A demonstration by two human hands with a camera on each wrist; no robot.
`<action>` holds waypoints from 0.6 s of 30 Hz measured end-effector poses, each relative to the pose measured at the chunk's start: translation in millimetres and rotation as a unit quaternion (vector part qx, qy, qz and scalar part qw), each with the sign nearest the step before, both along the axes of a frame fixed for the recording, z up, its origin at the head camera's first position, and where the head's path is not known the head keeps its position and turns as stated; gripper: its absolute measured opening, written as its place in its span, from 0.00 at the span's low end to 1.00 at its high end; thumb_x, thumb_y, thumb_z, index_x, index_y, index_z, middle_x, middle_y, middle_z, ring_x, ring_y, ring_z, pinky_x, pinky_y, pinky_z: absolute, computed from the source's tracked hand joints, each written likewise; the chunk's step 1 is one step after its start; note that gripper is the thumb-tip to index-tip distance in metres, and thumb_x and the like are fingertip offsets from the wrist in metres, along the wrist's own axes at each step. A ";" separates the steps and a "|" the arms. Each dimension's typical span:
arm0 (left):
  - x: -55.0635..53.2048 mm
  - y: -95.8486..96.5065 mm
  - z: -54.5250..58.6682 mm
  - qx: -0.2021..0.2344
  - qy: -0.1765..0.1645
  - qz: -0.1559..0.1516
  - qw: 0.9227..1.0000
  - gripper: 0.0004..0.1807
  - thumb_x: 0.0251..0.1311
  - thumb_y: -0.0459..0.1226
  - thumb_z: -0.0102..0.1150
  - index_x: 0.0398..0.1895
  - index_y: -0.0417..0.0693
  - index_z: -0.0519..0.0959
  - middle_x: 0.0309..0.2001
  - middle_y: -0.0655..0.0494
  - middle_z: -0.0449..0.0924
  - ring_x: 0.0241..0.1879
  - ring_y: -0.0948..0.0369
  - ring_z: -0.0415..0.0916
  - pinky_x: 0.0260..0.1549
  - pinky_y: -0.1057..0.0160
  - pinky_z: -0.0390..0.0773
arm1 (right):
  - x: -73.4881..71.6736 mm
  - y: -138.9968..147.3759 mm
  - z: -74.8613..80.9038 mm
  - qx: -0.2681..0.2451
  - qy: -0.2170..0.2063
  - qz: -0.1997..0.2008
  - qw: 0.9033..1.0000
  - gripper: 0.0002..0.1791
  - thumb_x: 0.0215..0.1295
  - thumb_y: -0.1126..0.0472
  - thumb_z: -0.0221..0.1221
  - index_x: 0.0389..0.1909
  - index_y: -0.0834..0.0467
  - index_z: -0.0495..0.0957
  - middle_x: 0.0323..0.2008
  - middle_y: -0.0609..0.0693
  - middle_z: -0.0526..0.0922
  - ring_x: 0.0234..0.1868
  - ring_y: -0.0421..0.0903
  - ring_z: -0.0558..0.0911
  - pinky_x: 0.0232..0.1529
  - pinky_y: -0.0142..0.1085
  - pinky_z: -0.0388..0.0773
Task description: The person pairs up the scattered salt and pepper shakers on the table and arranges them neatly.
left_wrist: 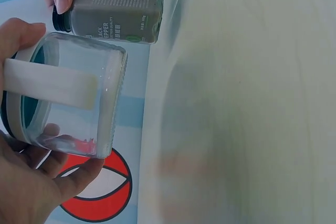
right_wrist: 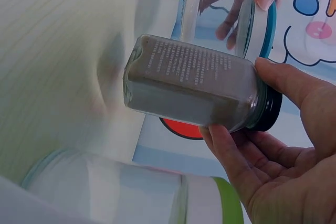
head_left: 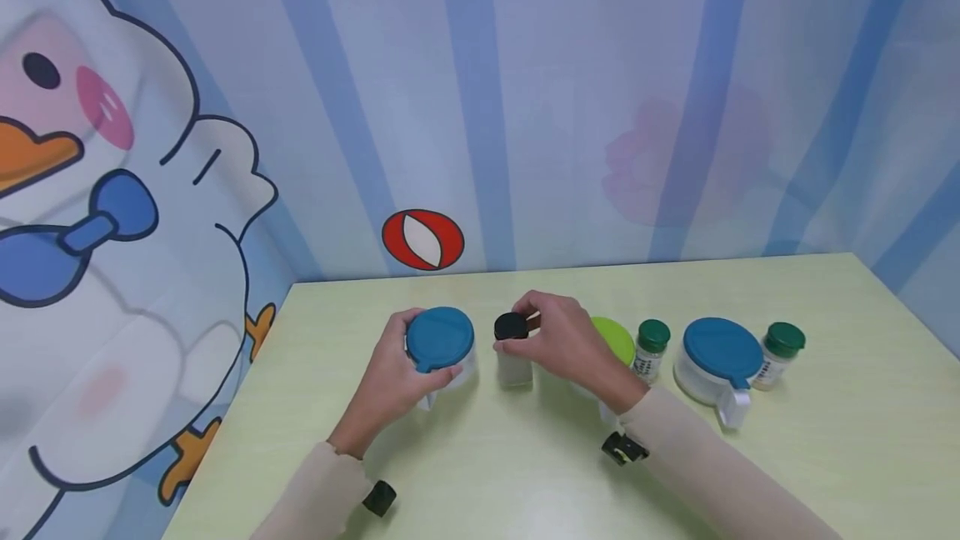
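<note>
My left hand (head_left: 393, 369) grips a clear jar with a blue lid (head_left: 441, 338) and a white handle. Its glass body (left_wrist: 79, 85) looks see-through in the left wrist view, its base seemingly a little above the tabletop. To its right, my right hand (head_left: 570, 340) holds a squarish glass pepper jar (head_left: 514, 369) between thumb and fingers, near its black cap (head_left: 512, 325). Greyish powder fills that jar (right_wrist: 184, 77), and "pepper" can be read on its label (left_wrist: 115, 14). The two held jars stand side by side, apart. Part of the black cap is hidden by my fingers.
Right of my right hand are a jar with a lime-green lid (head_left: 615, 338), partly hidden, and a green-capped shaker (head_left: 651, 348). Further right stand another blue-lidded jar (head_left: 720, 352) and a second green-capped shaker (head_left: 780, 352). A printed backdrop (head_left: 555, 107) rises behind the pale table (head_left: 510, 482).
</note>
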State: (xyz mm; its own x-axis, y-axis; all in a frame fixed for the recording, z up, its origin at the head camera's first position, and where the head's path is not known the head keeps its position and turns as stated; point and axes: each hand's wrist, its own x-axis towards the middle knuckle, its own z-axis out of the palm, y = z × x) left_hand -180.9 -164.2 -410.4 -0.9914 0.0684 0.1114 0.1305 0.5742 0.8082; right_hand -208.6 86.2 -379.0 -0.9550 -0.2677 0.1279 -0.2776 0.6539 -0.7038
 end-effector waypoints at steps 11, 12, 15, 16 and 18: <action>5.1 10.5 -7.5 0.033 -0.019 0.000 0.999 0.50 0.49 0.42 0.80 0.73 0.49 0.60 0.70 0.48 0.66 0.70 0.44 0.64 0.59 0.40 0.77 | 3.6 8.3 -5.2 0.036 0.044 0.022 0.998 0.25 0.51 0.44 0.77 0.45 0.53 0.84 0.40 0.46 0.88 0.44 0.48 0.85 0.42 0.38 0.82; 5.3 11.4 -8.2 0.035 -0.018 0.000 0.999 0.50 0.49 0.42 0.80 0.73 0.49 0.60 0.70 0.48 0.66 0.70 0.44 0.63 0.59 0.40 0.77 | 3.7 8.8 -5.8 0.039 0.049 0.023 0.998 0.25 0.51 0.44 0.77 0.45 0.53 0.84 0.40 0.46 0.88 0.44 0.48 0.85 0.42 0.39 0.81; 6.1 14.1 -10.3 0.038 -0.015 -0.001 0.999 0.50 0.49 0.42 0.80 0.72 0.49 0.60 0.70 0.48 0.66 0.70 0.44 0.64 0.59 0.40 0.77 | 4.6 10.4 -6.4 0.043 0.057 0.024 0.997 0.25 0.51 0.44 0.77 0.45 0.53 0.84 0.40 0.45 0.89 0.45 0.48 0.86 0.43 0.40 0.81; 6.7 15.2 -10.7 0.037 -0.015 -0.001 0.999 0.50 0.49 0.42 0.80 0.72 0.49 0.60 0.69 0.48 0.66 0.70 0.44 0.64 0.59 0.40 0.77 | 5.1 10.8 -6.4 0.044 0.057 0.023 0.997 0.25 0.51 0.44 0.77 0.44 0.53 0.84 0.39 0.45 0.89 0.45 0.48 0.86 0.43 0.40 0.81; 7.5 17.4 -11.2 0.037 -0.017 0.002 0.999 0.49 0.49 0.42 0.80 0.72 0.49 0.60 0.69 0.48 0.67 0.70 0.44 0.64 0.59 0.40 0.77 | 5.4 11.3 -7.0 0.048 0.056 0.020 0.997 0.25 0.50 0.44 0.77 0.45 0.53 0.84 0.39 0.45 0.89 0.45 0.48 0.86 0.42 0.39 0.81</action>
